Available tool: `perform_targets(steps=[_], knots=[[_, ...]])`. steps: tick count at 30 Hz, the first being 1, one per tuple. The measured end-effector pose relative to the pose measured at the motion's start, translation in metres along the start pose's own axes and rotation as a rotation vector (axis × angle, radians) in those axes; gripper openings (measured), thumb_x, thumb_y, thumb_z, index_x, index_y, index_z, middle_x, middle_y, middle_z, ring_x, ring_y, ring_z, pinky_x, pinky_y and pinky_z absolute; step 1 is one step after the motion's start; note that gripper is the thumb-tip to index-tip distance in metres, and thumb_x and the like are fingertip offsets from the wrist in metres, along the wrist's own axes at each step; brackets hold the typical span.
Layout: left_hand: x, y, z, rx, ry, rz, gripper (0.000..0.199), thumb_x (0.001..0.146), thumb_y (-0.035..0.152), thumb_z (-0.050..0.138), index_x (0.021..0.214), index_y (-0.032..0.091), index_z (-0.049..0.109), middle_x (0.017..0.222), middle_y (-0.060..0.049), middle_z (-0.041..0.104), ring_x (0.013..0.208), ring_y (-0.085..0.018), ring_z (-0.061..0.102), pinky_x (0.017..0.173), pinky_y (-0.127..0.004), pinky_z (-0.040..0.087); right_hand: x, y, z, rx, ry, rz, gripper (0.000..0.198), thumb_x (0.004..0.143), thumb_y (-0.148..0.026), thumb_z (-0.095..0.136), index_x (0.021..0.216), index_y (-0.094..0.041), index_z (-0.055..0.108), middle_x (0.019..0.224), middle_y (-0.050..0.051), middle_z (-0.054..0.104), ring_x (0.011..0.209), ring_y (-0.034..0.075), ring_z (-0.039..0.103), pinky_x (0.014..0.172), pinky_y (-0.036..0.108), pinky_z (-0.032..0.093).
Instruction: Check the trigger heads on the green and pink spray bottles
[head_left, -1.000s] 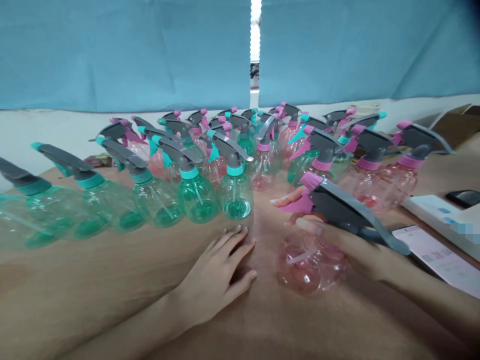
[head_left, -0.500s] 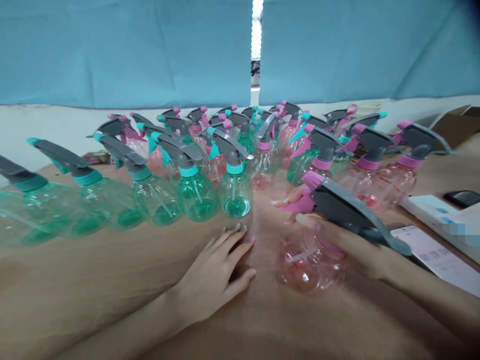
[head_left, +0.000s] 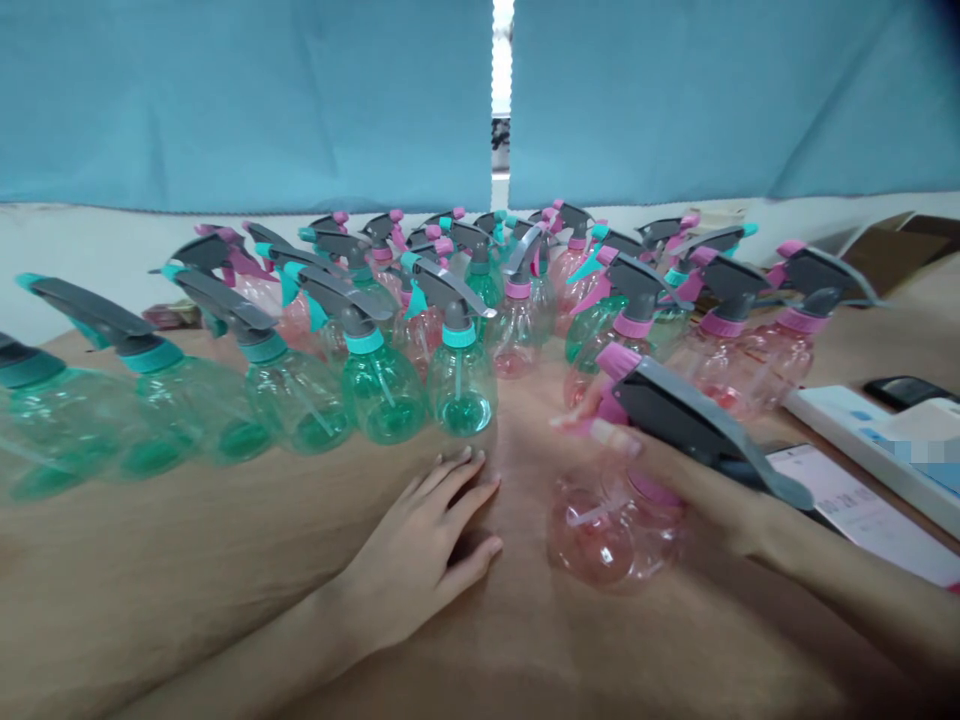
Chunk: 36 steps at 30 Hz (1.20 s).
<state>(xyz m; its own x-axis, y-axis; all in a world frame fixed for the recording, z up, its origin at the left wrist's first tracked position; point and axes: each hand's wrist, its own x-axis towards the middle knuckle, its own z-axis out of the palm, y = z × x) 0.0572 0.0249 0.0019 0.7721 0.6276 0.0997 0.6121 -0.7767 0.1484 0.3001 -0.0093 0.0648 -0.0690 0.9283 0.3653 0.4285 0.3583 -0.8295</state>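
Observation:
My right hand (head_left: 660, 470) is closed around the neck and pink trigger of a clear pink spray bottle (head_left: 615, 540) with a grey sprayer head. The bottle is at the table's near right, its head pointing away to the left. My left hand (head_left: 427, 530) lies on the wooden table (head_left: 247, 570), palm down and fingers spread, holding nothing. Just beyond its fingertips stands a green spray bottle (head_left: 460, 385) with a teal collar. A slanting row of several green bottles (head_left: 300, 405) runs from there to the left edge.
Several pink and green spray bottles crowd the back of the table, among them a pink one (head_left: 780, 360) at the right. A phone (head_left: 862, 510), a white box (head_left: 847, 415) and a black mouse-like object (head_left: 911, 390) lie at the right. A blue curtain (head_left: 247, 110) hangs behind.
My right-hand fingers have drawn in toward the pink trigger. The whole scene has shifted slightly left in view. My left hand stays flat on the table.

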Motion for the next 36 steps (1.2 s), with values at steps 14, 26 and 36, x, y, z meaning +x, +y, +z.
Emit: perform_targets(steps=[14,26,36], knots=[[-0.0002,0.0,-0.0006,-0.024,0.008,0.001,0.046,0.095,0.041,0.048,0.135,0.02,0.046,0.146,-0.009,0.039,0.133,-0.027,0.035,0.106,-0.046,0.032,0.0022,0.0032,0.0036,0.124,-0.035,0.033,0.035,0.077,-0.042,0.066,0.109,-0.03,0.06,0.067,-0.002,0.062,0.06,0.018,0.06,0.057,0.032,0.05],[-0.0004,-0.0004,0.0003,-0.014,0.016,0.0,0.046,0.095,0.04,0.048,0.135,0.018,0.047,0.145,-0.01,0.039,0.133,-0.027,0.035,0.107,-0.045,0.031,0.0019,0.0014,0.0044,0.27,-0.085,0.087,0.033,0.077,-0.026,0.067,0.109,-0.026,0.06,0.098,0.002,0.068,0.085,0.017,0.069,0.074,0.027,0.058],[-0.0016,-0.0026,0.0022,-0.023,0.025,0.001,0.047,0.095,0.041,0.048,0.136,0.019,0.045,0.146,-0.009,0.039,0.133,-0.028,0.035,0.107,-0.046,0.031,0.0053,-0.0001,-0.0021,0.095,-0.203,0.066,0.038,0.077,-0.018,0.067,0.113,-0.028,0.059,0.096,0.002,0.068,0.086,0.017,0.069,0.075,0.029,0.058]])
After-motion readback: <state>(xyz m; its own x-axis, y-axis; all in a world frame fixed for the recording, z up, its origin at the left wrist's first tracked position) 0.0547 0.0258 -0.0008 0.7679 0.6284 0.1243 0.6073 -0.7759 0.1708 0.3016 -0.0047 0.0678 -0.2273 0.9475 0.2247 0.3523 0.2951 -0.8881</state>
